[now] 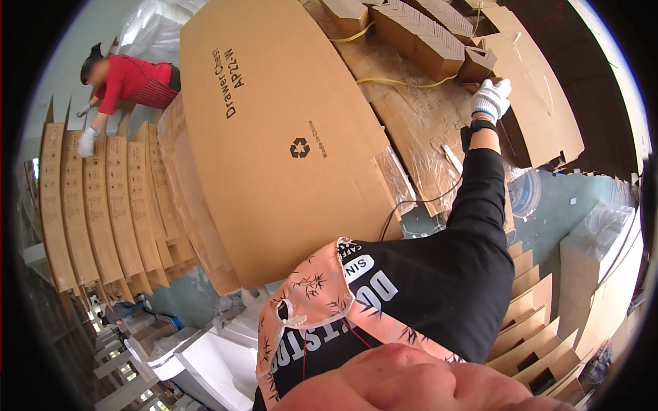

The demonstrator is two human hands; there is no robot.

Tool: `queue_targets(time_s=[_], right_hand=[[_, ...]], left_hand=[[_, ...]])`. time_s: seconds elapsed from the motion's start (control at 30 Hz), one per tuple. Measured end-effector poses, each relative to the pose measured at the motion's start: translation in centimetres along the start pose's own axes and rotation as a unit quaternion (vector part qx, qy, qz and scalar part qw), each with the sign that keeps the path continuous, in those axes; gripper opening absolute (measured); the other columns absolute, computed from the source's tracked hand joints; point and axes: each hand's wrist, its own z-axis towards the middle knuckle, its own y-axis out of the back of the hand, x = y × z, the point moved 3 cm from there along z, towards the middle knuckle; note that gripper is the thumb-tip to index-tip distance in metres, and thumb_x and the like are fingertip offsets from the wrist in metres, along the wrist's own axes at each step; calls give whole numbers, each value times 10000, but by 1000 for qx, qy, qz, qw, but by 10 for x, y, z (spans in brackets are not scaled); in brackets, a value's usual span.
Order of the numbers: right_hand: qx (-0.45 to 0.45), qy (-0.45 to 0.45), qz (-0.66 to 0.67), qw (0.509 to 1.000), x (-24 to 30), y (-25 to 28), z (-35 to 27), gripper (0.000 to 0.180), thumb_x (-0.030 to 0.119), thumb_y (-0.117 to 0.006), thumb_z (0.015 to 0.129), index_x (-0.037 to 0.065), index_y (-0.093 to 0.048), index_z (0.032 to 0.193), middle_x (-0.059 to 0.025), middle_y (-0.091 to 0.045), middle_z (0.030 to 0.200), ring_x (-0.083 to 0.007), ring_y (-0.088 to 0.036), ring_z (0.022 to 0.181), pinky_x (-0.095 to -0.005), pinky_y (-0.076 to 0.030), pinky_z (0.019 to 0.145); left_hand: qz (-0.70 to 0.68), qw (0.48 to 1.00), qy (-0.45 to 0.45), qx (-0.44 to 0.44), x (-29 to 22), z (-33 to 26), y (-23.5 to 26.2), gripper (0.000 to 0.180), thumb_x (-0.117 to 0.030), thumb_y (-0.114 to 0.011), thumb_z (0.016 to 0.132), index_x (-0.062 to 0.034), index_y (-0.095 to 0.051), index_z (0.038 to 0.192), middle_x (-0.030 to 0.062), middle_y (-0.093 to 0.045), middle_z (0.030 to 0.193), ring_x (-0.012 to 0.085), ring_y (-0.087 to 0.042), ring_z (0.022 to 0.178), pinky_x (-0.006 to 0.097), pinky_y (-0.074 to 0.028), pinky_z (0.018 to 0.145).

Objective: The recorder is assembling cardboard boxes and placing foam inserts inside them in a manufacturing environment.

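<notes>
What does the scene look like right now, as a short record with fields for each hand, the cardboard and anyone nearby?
right hand: white-gloved right hand reaches out onto flat brown cardboard pieces
left hand: not in view
big sheet: large flat cardboard sheet lies on a stack
bundles: folded cartons tied with yellow strap
left side: rows of flat cartons
co-worker: person in a red top bends over those rows, gloved
</notes>
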Motion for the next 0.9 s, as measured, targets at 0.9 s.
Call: queue_targets(time_s=[0.9], right_hand=[[269, 196, 266, 905, 55, 154, -174, 530, 418, -677, 934, -23, -674, 1228, -146, -724, 1154, -259, -677, 992, -344, -494, 912]], left_hand=[[-147, 985, -91, -11, -34, 43, -13, 425, -303, -617, 834, -48, -662, 1171, 143, -643, 1257, 311, -587, 1227, 463, -404, 1116]])
